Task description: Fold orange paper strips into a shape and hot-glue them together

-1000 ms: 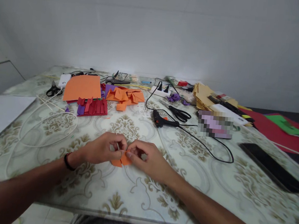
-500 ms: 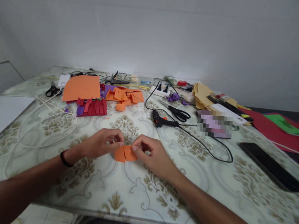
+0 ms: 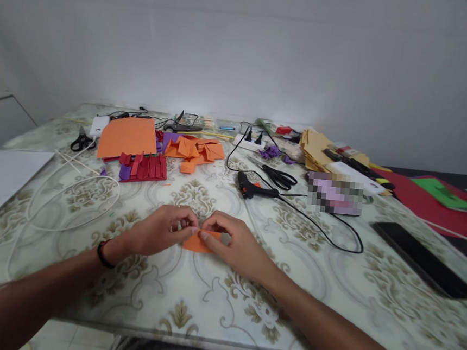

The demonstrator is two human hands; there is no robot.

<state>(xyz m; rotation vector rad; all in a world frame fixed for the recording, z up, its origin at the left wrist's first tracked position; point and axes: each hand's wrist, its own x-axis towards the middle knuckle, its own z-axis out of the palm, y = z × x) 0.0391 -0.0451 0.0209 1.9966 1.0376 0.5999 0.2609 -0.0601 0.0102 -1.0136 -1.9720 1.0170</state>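
Note:
Between my two hands is a small piece of orange paper [image 3: 198, 244], its upper part covered by my fingers. My left hand [image 3: 163, 229] pinches its upper left edge between thumb and fingers. My right hand [image 3: 238, 243] grips the upper right part, with the thumb lying across the front. The fingertips of both hands nearly meet at the paper's middle. Farther back lie folded orange paper pieces [image 3: 195, 150], a row of folded red paper strips [image 3: 149, 166] and an orange sheet [image 3: 128, 137].
A black glue gun [image 3: 252, 187] with its cord lies ahead of my right hand, beside black scissors [image 3: 278, 177]. A dark phone [image 3: 424, 260] rests at the right. A white cable [image 3: 69, 231] loops at the left. Behind stands a white power strip [image 3: 249, 142].
My fingertips have come closer together at the paper's middle. The slit between its two flaps no longer shows, and the paper has shifted slightly right.

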